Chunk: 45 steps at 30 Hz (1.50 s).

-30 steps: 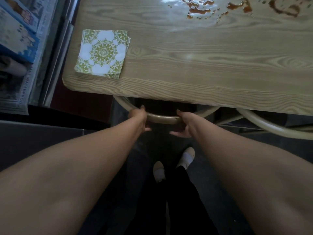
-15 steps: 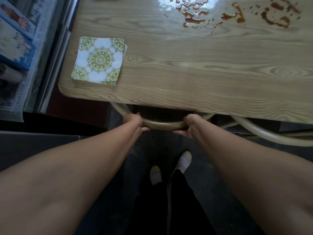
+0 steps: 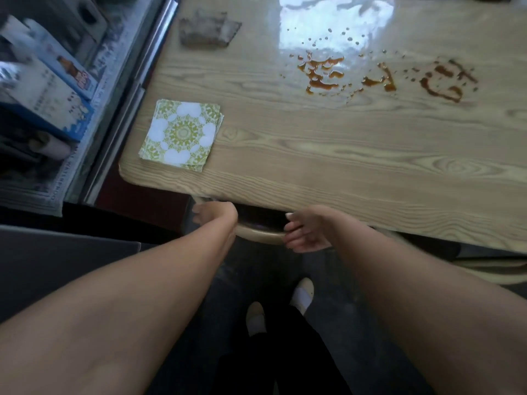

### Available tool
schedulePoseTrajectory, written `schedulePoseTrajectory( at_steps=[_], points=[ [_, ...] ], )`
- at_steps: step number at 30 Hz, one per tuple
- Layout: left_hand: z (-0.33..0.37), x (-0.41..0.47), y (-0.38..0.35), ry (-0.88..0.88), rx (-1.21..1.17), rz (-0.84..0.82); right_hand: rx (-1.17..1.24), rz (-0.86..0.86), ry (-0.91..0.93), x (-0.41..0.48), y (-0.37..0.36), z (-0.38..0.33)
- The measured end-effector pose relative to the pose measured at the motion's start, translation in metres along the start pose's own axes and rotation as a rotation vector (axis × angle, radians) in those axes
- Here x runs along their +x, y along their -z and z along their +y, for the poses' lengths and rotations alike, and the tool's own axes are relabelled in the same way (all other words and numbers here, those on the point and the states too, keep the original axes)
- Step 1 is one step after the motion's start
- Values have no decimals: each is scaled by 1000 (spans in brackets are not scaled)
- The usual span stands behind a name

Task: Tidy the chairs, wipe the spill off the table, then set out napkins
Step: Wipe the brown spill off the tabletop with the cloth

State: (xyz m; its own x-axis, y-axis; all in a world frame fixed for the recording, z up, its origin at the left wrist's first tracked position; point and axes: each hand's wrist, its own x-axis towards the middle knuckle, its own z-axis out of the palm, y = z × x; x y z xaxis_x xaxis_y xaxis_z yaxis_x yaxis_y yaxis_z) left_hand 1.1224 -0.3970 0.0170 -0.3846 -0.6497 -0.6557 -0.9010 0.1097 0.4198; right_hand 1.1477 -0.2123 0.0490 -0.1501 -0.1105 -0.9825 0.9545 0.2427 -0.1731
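Note:
Under the near edge of the wooden table point(image 3: 313, 161) sits a chair, with only its curved pale back rail point(image 3: 259, 235) showing. My left hand point(image 3: 214, 215) is closed over the rail's left part, right against the table edge. My right hand point(image 3: 304, 232) curls around the rail's right part, thumb on top. A stack of green and white patterned napkins point(image 3: 182, 134) lies at the table's near left corner. A brown liquid spill point(image 3: 322, 73) spreads in puddles and drops across the far middle and right point(image 3: 442, 84). A brownish cloth point(image 3: 208, 30) lies at the far left.
A second chair's curved rail point(image 3: 484, 270) sticks out from under the table at the right. A metal-edged shelf with blue and white boxes point(image 3: 48, 89) stands close to the table's left side. My feet point(image 3: 256, 317) are on the dark floor behind the chair.
The chair has slid further under the table; both hands on its rail have reached the table edge. More of the far tabletop, the spill and the cloth has come into view.

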Motion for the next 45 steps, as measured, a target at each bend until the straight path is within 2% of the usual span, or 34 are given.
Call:
schedulePoseTrajectory(
  at_steps=[1,3,9,19,23,27,31,36,40,45],
  points=[
    [10,-4,1,15,-55,90,-8,-26,62,-7,1,-8],
    [32,-13,1,-2,-132,140,18,-53,182,-18,8,-32],
    [88,-16,1,-202,-109,35,55,59,411,-37,26,-98],
    [158,10,7,-447,-90,28,-9,345,619,-17,32,-174],
    [201,42,-2,-516,-41,45,-154,480,722,-4,33,-215],
    [244,84,-19,-664,11,35,-378,638,817,17,32,-259],
    [285,123,-39,-822,32,100,-551,771,916,49,23,-312],
    [321,167,-67,-947,-87,182,-702,868,1050,85,11,-377],
    [331,199,-85,-1035,-186,316,-735,931,1094,112,8,-431],
    [332,208,-94,-1086,-215,359,-849,880,1188,136,4,-486]
  ],
)
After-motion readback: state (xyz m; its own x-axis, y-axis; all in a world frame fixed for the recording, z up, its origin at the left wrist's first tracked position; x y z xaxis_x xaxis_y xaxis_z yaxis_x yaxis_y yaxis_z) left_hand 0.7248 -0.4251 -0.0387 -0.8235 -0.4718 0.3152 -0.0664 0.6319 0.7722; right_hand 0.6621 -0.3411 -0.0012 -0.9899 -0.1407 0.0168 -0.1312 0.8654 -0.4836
